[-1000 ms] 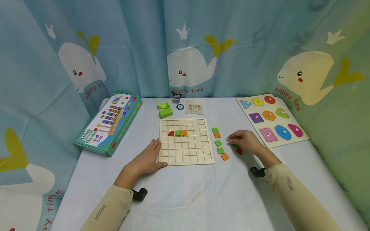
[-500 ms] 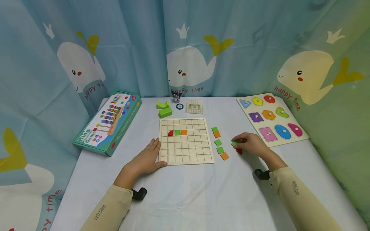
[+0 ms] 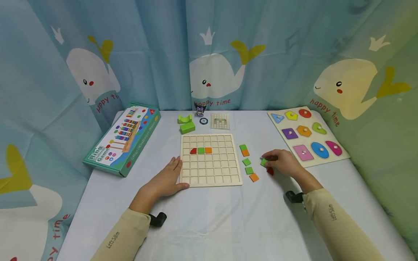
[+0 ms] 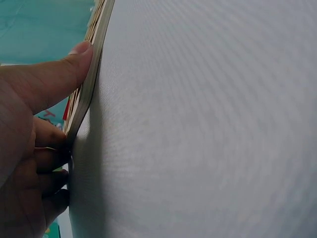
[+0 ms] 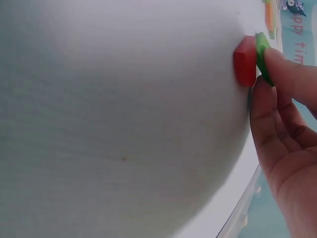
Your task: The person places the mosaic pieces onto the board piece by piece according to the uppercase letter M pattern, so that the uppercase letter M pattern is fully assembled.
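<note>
Fingers of the right hand (image 3: 283, 162) are pinching a green tile (image 3: 263, 162) just right of the grid board (image 3: 210, 160), while the left hand (image 3: 166, 178) is lying flat, bracing the board's corner. Left wrist view: thumb (image 4: 59, 72) pressing the edge. Right wrist view: green tile (image 5: 262, 62) touching a red tile (image 5: 244, 67); lifting cleanly likely avoids nudging it.

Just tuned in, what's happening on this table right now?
A person is working at a wooden grid board on a table. The left hand rests flat against the board's left edge, thumb along its front corner. The right hand pinches a green tile just right of the board, with a red piece lying beside it. Three pieces, red, green and orange, sit in a row on the board; more loose tiles lie between board and right hand.
</note>
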`<state>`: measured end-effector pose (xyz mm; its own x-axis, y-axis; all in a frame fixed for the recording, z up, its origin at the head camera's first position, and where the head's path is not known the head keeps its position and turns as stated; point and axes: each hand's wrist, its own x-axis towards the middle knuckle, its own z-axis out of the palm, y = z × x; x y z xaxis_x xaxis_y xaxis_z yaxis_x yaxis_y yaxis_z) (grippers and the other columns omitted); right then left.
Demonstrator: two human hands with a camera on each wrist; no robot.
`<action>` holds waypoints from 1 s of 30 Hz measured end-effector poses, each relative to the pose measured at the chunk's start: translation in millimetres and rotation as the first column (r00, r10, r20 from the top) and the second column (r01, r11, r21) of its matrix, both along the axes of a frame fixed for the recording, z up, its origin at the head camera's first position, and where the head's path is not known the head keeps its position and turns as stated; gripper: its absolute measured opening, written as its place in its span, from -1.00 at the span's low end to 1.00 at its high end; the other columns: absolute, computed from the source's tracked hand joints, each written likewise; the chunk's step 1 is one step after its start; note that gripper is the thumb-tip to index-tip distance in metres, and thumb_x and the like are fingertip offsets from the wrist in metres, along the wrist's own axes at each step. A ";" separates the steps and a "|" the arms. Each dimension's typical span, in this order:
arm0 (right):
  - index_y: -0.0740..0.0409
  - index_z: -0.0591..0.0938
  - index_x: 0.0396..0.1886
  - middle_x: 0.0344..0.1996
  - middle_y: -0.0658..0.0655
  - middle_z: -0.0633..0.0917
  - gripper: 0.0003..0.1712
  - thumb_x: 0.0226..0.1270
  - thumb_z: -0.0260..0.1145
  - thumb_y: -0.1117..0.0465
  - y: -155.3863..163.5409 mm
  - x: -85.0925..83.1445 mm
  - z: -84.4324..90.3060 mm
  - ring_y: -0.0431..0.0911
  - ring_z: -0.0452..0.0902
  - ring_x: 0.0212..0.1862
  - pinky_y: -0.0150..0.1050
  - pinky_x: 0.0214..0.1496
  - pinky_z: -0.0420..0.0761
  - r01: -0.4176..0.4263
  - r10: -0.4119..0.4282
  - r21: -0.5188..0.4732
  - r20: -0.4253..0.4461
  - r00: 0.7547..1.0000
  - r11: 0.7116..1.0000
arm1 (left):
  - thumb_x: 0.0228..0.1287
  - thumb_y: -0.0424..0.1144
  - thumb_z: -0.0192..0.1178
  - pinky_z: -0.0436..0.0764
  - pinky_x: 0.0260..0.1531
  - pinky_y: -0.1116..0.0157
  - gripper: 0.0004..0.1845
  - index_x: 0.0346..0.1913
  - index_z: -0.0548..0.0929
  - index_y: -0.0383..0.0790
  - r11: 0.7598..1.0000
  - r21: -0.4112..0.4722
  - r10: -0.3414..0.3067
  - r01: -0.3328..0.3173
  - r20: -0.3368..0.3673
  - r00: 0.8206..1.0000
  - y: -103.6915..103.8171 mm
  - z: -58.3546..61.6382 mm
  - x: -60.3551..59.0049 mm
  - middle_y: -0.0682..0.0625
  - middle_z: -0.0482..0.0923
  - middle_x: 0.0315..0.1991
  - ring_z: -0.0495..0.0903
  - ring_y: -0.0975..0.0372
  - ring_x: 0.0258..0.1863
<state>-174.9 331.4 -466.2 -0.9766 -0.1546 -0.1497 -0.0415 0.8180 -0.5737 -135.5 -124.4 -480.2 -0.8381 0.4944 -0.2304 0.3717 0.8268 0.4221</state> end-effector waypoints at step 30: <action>0.25 0.77 -0.08 -0.23 0.13 0.77 -0.77 0.27 0.47 0.32 -55.7 -43.2 18.6 -0.03 0.62 -0.18 -0.14 -0.08 0.59 -0.120 0.118 -0.107 -0.025 0.993 0.987 | 0.36 0.19 0.24 0.04 0.50 0.04 0.05 0.56 -0.02 -0.46 1.000 -0.006 0.021 -0.021 0.001 1.000 0.8 0.6 0.9 -0.26 -0.17 0.61 -0.21 -0.06 0.59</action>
<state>-218.1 275.7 -447.6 -0.9527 -0.2841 -0.1082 -0.1461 0.7399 -0.6566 -134.7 -123.6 -479.6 -0.8478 0.4756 -0.2347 0.3540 0.8370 0.4173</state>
